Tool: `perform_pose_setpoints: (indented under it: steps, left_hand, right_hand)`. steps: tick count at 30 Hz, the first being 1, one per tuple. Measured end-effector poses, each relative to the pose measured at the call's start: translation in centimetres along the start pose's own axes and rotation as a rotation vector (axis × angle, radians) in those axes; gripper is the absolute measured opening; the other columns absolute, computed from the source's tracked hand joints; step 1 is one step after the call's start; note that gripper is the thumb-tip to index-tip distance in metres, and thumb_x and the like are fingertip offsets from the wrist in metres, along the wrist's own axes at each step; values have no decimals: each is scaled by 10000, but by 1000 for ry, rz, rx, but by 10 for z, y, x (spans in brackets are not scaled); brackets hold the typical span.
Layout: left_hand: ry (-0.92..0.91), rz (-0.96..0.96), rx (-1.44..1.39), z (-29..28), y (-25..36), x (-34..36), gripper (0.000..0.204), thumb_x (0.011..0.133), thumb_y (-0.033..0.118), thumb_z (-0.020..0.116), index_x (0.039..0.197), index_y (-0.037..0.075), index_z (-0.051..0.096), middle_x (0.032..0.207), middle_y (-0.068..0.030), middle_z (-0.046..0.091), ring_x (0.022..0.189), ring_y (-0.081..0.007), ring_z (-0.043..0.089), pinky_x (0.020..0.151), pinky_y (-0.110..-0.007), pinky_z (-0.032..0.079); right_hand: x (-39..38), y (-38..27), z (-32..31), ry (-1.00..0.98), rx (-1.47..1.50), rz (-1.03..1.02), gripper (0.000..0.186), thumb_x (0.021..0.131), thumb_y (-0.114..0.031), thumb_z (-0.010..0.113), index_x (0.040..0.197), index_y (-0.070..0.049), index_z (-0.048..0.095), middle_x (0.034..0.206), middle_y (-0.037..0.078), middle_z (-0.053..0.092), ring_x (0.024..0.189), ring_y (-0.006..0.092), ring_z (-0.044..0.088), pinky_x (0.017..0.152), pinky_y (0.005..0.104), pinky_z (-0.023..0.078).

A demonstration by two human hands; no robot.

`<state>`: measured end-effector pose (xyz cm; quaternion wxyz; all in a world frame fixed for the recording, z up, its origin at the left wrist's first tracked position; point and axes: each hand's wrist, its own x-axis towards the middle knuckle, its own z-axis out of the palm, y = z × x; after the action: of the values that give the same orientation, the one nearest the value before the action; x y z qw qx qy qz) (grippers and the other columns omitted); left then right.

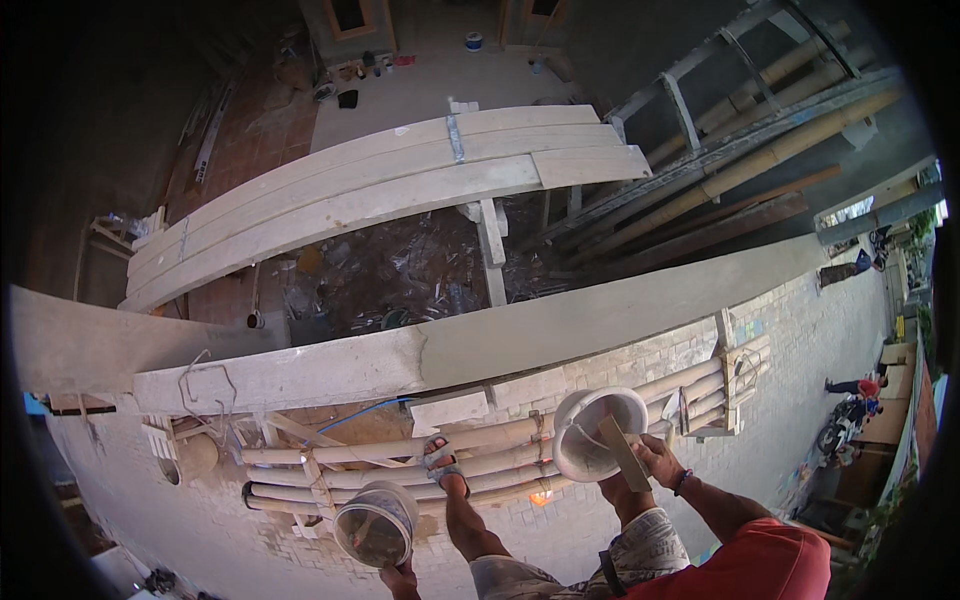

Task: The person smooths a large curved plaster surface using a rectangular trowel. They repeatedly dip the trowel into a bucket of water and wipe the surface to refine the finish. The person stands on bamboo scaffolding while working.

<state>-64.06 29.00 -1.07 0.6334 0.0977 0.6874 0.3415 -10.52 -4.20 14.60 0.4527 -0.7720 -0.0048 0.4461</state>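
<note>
My left hand (pixel 398 574), at the lower middle, grips a white bucket (pixel 360 520) by its near rim; the bucket has grey contents. My right hand (pixel 658 459) is closed on a flat trowel (pixel 625 453), which lies across the mouth of a second white bucket (pixel 577 411) on the bamboo poles. One sandalled foot (pixel 441 456) of mine stands on those poles. Ahead of me runs a long beam (pixel 620 300), smooth grey on its right stretch and rougher, paler toward the left, with a bent wire (pixel 205 380) on it.
Bamboo poles (pixel 290 456) form my footing high above a paved ground (pixel 800 330). Beyond the beam are a plank platform (pixel 360 170), a drop full of debris (pixel 390 260), and a ladder with long bamboo poles (pixel 760 150). People (pixel 855 390) and a motorbike (pixel 835 430) are below at right.
</note>
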Motion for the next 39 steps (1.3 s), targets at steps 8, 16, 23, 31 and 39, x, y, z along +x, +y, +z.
perform_pose_setpoints:
  steps: [8, 16, 23, 31, 39]
  left_hand:
    - [-398, 795, 1976, 61, 63, -145, 323, 834, 190, 634, 1088, -9, 641, 1070, -201, 658, 990, -387, 599, 874, -493, 459]
    - [-613, 931, 2500, 128, 75, -209, 308, 832, 207, 635, 1053, -6, 659, 1069, -214, 659, 970, -397, 600, 863, -489, 466]
    - [-865, 575, 1288, 254, 31, -308, 595, 780, -4, 524, 1361, 8, 395, 1346, -192, 482, 1142, -407, 545, 906, -597, 499]
    - [-742, 25, 912, 351, -21, -423, 650, 716, -8, 526, 1347, 99, 412, 1339, -166, 461, 1174, -411, 514, 809, -642, 516]
    - [-829, -29, 979, 386, -54, -478, 682, 688, -13, 524, 1352, 89, 413, 1329, -179, 471, 1159, -414, 529, 807, -616, 534]
  right_hand:
    - [-42, 73, -107, 367, 211, 36, 428, 928, -458, 578, 962, -36, 639, 853, 18, 620, 771, 111, 572, 676, 282, 480]
    - [-123, 157, -181, 698, 260, 219, 438, 893, -431, 605, 944, 2, 647, 832, 35, 607, 753, 135, 559, 676, 316, 458]
    - [-190, 237, -203, 1036, 572, 284, 436, 899, -419, 605, 945, 13, 641, 816, 40, 602, 741, 145, 572, 635, 327, 478]
    - [-258, 267, -204, 1201, 748, 432, 430, 895, -412, 618, 918, 17, 651, 783, 65, 632, 689, 158, 586, 607, 344, 479]
    - [-277, 287, -200, 1212, 1021, 417, 454, 911, -378, 614, 1012, 62, 662, 891, 116, 677, 765, 194, 636, 690, 356, 505]
